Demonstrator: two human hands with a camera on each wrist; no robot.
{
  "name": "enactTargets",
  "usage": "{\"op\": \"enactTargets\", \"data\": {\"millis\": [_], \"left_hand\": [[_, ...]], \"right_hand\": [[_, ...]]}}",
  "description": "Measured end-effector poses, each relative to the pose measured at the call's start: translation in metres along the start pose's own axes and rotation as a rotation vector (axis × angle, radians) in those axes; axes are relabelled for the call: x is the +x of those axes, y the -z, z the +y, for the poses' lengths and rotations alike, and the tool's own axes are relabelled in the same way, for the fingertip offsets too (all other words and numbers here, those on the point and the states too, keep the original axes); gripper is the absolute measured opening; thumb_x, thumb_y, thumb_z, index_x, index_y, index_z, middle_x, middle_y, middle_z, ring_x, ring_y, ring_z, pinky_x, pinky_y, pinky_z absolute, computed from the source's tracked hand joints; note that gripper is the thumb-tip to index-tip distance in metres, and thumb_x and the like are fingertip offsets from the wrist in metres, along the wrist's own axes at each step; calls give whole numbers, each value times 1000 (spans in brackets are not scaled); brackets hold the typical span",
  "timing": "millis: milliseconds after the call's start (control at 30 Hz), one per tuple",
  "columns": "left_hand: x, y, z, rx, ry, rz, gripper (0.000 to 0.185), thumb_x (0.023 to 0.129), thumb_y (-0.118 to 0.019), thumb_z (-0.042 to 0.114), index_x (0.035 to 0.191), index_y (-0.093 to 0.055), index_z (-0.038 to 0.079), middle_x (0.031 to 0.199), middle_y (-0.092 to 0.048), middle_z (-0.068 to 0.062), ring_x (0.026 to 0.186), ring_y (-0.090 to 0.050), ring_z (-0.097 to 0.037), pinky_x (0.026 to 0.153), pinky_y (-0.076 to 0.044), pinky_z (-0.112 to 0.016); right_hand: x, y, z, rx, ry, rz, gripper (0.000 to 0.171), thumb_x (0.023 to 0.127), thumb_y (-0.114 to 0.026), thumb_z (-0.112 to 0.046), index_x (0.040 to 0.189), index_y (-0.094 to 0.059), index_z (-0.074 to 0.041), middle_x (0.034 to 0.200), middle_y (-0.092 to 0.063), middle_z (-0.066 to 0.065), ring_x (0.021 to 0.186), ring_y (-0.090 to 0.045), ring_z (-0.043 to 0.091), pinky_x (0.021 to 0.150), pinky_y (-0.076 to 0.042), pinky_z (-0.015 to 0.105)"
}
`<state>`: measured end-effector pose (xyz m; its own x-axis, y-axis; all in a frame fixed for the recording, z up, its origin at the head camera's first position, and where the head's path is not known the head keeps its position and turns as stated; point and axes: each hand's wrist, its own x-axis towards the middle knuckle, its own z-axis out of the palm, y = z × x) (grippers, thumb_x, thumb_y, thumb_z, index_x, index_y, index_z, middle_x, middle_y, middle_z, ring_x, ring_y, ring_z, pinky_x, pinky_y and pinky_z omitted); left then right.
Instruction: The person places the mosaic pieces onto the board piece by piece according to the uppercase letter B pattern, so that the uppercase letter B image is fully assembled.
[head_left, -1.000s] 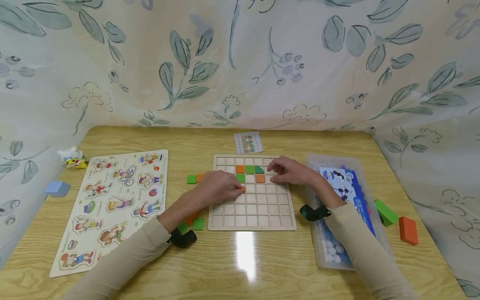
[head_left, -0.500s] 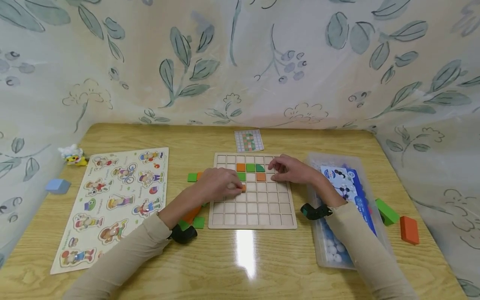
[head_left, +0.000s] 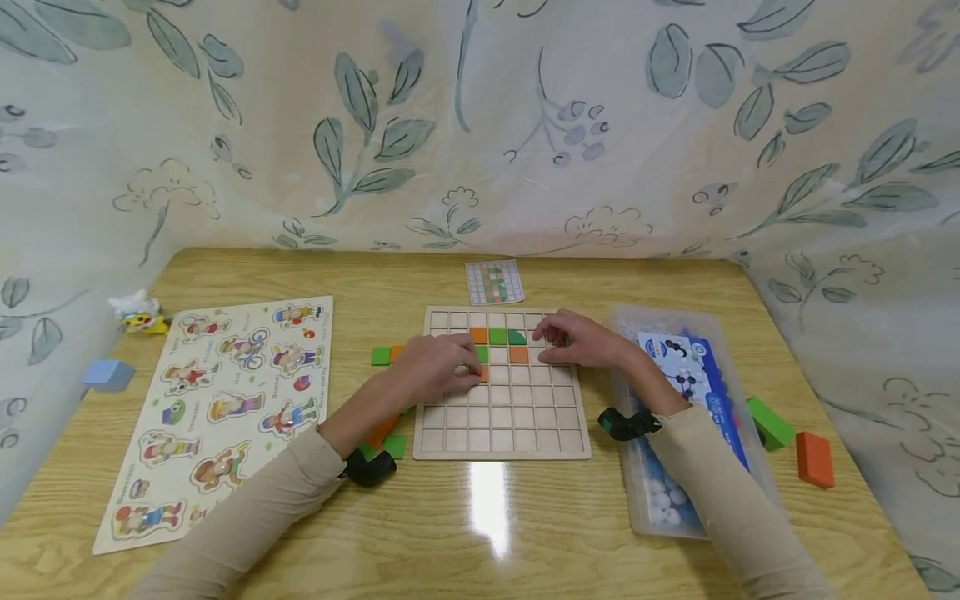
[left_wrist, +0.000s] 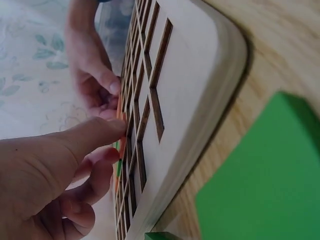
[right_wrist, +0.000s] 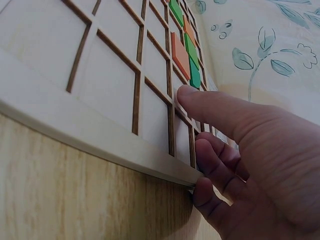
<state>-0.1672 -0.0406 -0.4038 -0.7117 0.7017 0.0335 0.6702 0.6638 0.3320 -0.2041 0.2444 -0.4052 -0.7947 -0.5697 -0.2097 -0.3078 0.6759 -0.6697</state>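
While the left hand (head_left: 438,367) is working a small orange tile (head_left: 483,374) into a cell of the wooden grid board (head_left: 501,433), the right hand (head_left: 577,340) just rests on the board's right side, toward the far edge. I'd say this is the seating step: the tile sits at the fingertips in row 3 of the grid, right below a green tile (head_left: 482,353), and the left wrist view shows the thumb (left_wrist: 95,135) and curled fingers pinching something orange against the board face. So the left hand is gripping the tile, not flat on it.

The right hand holds nothing. From the right wrist view its thumb (right_wrist: 220,112) lies straight on the board's surface and the other fingers curl loosely at the board's edge, so it looks like it's steadying the board.

Already seated near the far edge of the board: an orange tile (head_left: 478,335), a green one (head_left: 498,336), a green quarter-round piece (head_left: 517,337), plus another orange tile (head_left: 519,354) in the row below.

The pattern card (head_left: 494,282) lies on the table past the board's far edge. Spare green tiles (head_left: 381,357) sit by the board's left edge.

Next move, my guess: square the tile to its cell so it drops flush, then let go without dragging it.
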Motion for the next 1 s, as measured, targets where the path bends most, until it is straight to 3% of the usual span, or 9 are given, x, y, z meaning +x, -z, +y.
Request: {"op": "enactTargets", "data": {"millis": [167,300,433,533,633,733,1000], "left_hand": [[-1,1,-2,-33,6,2,12,89,-71,31,98,-78,28,98,-60,9,64,-49,-4,45,-34,-21],[-6,9,-10,-60,16,44,16,89,-71,30,103,-77,25,102,-61,6,69,-54,-7,48,-37,-22],[-17,22,-31,-132,52,113,21,89,-71,27,107,-76,19,107,-66,2,91,-60,-16,69,-51,-31],[-30,32,-54,-196,61,150,21,88,-72,22,107,-76,14,110,-68,-3,107,-56,-25,88,-50,-42],[-44,37,-74,-260,58,149,24,87,-73,18,109,-74,10,113,-68,-8,112,-55,-30,97,-44,-50],[-57,38,-88,-326,80,120,28,87,-73,19,114,-72,9,116,-66,-10,114,-55,-31,96,-44,-51],[-77,36,-103,-484,165,101,36,93,-66,27,125,-64,10,128,-61,-8,123,-53,-29,100,-44,-50]], "right_hand": [[0,0,-1,0,-2,7,26,91,-69,-17,114,-62,-7,102,-53,10,93,-47,21,84,-42,36],[2,-1,1,-1,7,5,26,91,-68,-18,114,-62,-7,102,-53,10,92,-46,20,82,-42,35],[2,-1,0,0,-4,0,26,91,-69,-18,113,-62,-7,101,-52,10,91,-46,21,82,-42,35],[1,0,-1,-2,-13,2,25,91,-69,-17,113,-62,-7,101,-52,10,92,-46,21,82,-42,35],[1,2,-3,-3,-18,5,25,91,-68,-17,113,-62,-7,101,-52,10,92,-46,22,82,-41,36],[1,3,-3,-9,-20,5,25,91,-68,-17,113,-62,-7,101,-52,10,92,-46,22,82,-42,36],[0,-1,1,2,-4,-4,26,91,-68,-18,114,-62,-7,102,-51,11,92,-45,21,82,-42,35]]}}
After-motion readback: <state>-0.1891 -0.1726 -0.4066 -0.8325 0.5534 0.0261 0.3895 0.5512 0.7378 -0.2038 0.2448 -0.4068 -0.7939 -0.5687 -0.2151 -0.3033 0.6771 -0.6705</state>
